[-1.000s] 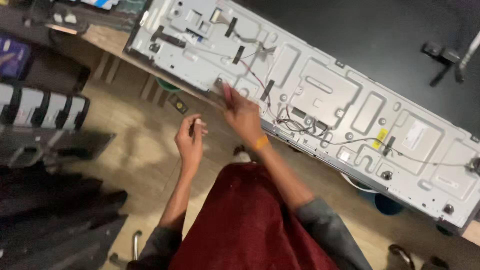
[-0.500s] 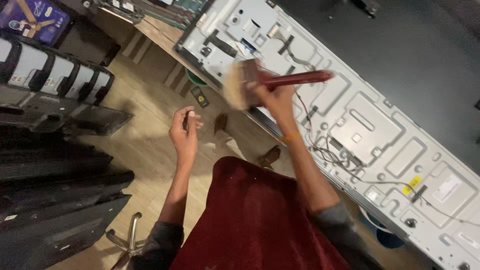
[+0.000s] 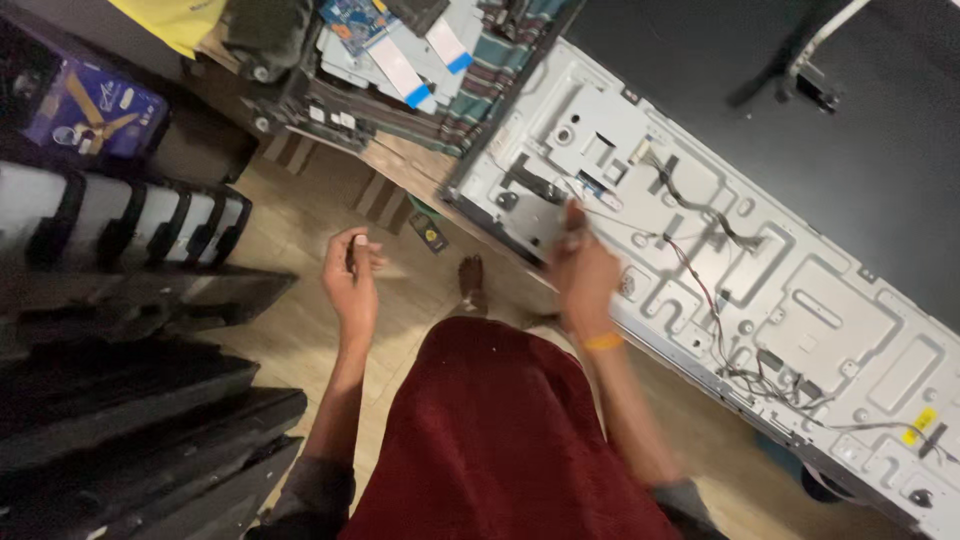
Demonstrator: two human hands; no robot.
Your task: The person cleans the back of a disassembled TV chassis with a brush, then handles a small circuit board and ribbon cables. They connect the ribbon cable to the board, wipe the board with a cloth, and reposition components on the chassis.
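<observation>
Resting on the near edge of a grey metal chassis panel, the right hand is blurred; its fingers look bunched at a small flat plate on the panel, but whether they pinch anything cannot be told. An orange band sits on that wrist. Left hand hangs free over the wooden floor, well apart from the panel, fingers curled together around a small dark item that is too small to identify. Panel lies flat on a dark table, long side running diagonally, with thin red and black wires trailing across its stamped surface and a yellow sticker toward the far right end. Beyond the panel's upper corner, a heap of circuit boards and flat ribbon cables sits on the bench. Dark flat panels stack at left on the floor. Red garment fills the lower centre.
</observation>
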